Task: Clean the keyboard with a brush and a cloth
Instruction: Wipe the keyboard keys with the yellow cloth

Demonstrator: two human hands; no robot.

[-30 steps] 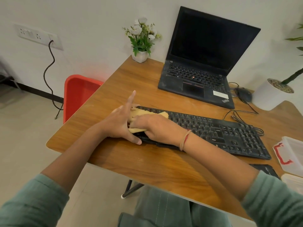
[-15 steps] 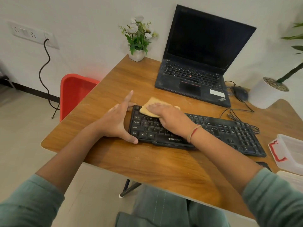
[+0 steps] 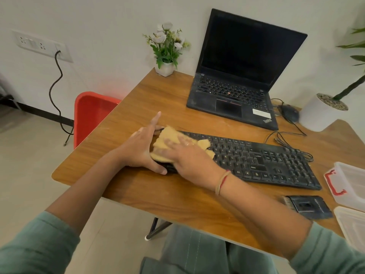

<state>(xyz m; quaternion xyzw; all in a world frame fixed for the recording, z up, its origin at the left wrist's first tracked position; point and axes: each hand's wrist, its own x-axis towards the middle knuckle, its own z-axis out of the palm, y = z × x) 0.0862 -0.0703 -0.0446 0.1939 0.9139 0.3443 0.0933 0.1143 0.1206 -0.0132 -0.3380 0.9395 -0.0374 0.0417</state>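
The right hand (image 3: 189, 157) lies flat, fingers straight and motion-blurred, pressing a crumpled yellow cloth (image 3: 164, 141) onto the 9 o'clock end of the black corded keyboard (image 3: 266, 163), hiding those keys. The left hand (image 3: 140, 149), spread open, braces that end (forefinger lifted, other fingertips hidden behind the cloth). At 4 o'clock on the wooden bench (image 3: 158, 194) lies a dark flat brush (image 3: 308, 206), blurred.

The one view rides on the person's head, above the near edge of the desk (image 3: 177, 194), facing forward and steeply down. It is close: the forearms enter from 7 and 5 o'clock, and the left hand (image 3: 138, 151) and right hand (image 3: 189, 157) meet just left of centre at the keyboard (image 3: 266, 161). The laptop (image 3: 237, 76) stands at 1 o'clock, wall (image 3: 98, 26) across 12, floor (image 3: 29, 165) at 9. The wide lens bows the desk's edges.
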